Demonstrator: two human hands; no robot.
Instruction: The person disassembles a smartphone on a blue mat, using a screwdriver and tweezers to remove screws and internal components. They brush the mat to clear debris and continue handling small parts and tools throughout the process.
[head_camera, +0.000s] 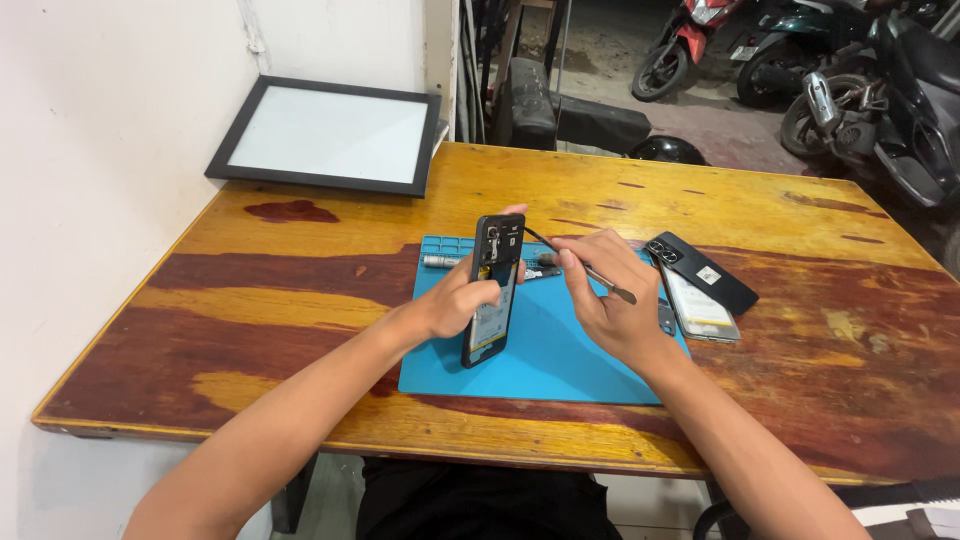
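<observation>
My left hand (455, 300) holds an opened black smartphone (491, 290) upright on its lower edge over a blue work mat (545, 360), its inner side with the camera module and battery facing me. My right hand (610, 295) grips a thin metal pry tool (585, 268) like a pen, with its dark tip reaching toward the phone's upper edge. Both hands sit close together above the mat's middle.
A black phone back cover (705, 272) and a light-coloured phone part (700, 310) lie right of the mat. A silver screwdriver handle (440, 261) rests on the mat's top. A black-framed white panel (330, 135) leans at the wall. Beyond the wooden table (300, 290) are parked scooters.
</observation>
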